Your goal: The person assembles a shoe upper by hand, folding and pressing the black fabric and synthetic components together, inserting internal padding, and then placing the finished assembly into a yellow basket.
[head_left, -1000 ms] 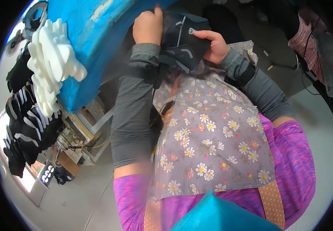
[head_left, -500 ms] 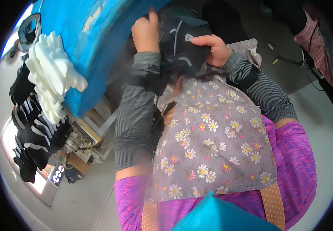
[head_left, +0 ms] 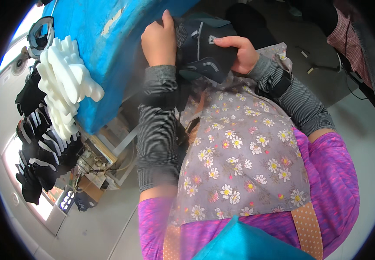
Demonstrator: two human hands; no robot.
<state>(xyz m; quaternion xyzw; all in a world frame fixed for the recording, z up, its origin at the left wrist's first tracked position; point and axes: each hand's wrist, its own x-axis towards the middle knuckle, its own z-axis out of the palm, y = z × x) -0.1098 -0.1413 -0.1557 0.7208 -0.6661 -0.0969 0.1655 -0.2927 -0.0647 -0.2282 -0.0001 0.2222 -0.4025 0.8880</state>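
Right, we've got both hands up top on a dark fabric piece (head_left: 209, 52), held over the far end of our floral apron (head_left: 239, 164) & just R of the blue-covered tabletop (head_left: 94, 50). The piece is mostly blk/dark grey, w/ a thin pale line down it, curved pale trim near its lower edge & a small pale badge.

Our R hand (head_left: 244, 55) grips its R side: thumb flat on the front next to the badge, other fingers tucked behind, out of sight. Our L hand (head_left: 159, 45) is at the L side, back of hand to us, thumb sticking up, rest curled away; fingertips hidden, so we can't tell how, or if, they're gripping. Both forearms wear grey striped sleeves (head_left: 157, 143) w/ a dark band each.

Over on the L, white foam pcs (head_left: 64, 73) sit in a pile by the tabletop's edge; can't tell what's under them. Nr them we see a grey ring (head_left: 41, 37) & a smaller roll (head_left: 19, 64), then blk pcs w/ pale stripes (head_left: 42, 149) bunched lower down. An open cardboard box (head_left: 91, 189) is below, nr the pale floor (head_left: 92, 234). Far R: red-and-white checked cloth (head_left: 347, 47).
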